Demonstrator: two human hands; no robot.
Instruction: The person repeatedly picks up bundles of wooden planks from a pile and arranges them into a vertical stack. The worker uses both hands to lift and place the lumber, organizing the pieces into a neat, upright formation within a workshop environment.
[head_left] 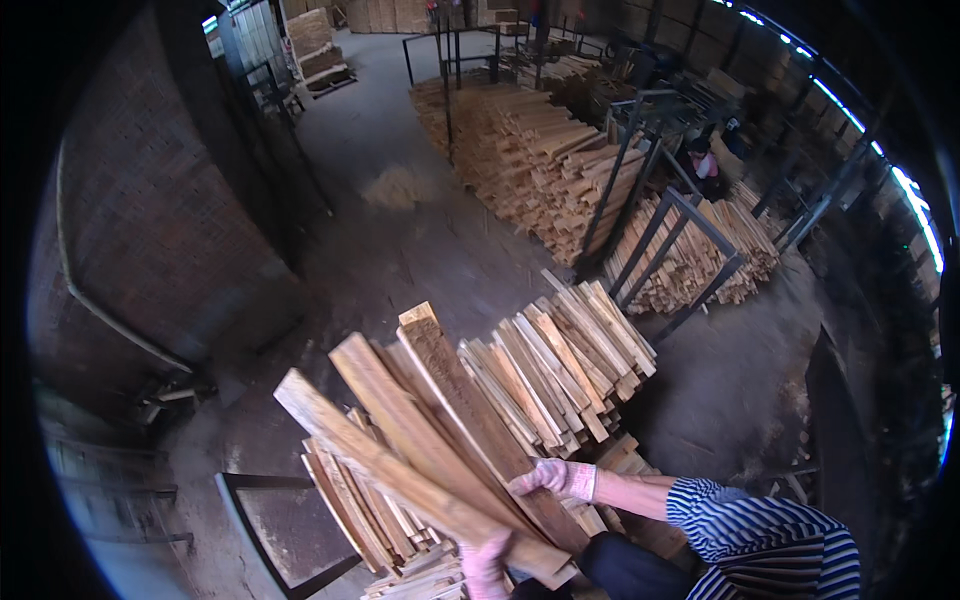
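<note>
Gloved Hands Clasp Long Boards Amid Stacks of Sawn Timber

A person in a striped sleeve (770,530) grips a handful of long boards (415,415) between two gloved hands in a dim timber shed. The boards lie between the hands, their near ends close to the person and their far ends fanned apart, pointing up and to the left. The right hand (553,478), in a pale pink glove, is closed over the right side of the handful, its fingers on the darker, rough-faced board at that edge. The left hand (485,562), gloved alike, clasps the left side near the close end of the outermost board; its fingers are partly hidden.

Just beyond the right hand, a stack of shorter-looking slats (560,365) rises beside the handful. To the left, below the held boards, stands another group of slats (350,500), near a dark metal frame (243,510). Farther off, a broad timber pile (545,165) spreads across the floor (330,265), and a smaller pile (695,262) sits behind an upright metal rack (715,235). A co-worker (704,165) is visible beyond it. A brick wall (150,190) lines the left side, and a pale, low heap (395,188) lies on the floor.
</note>
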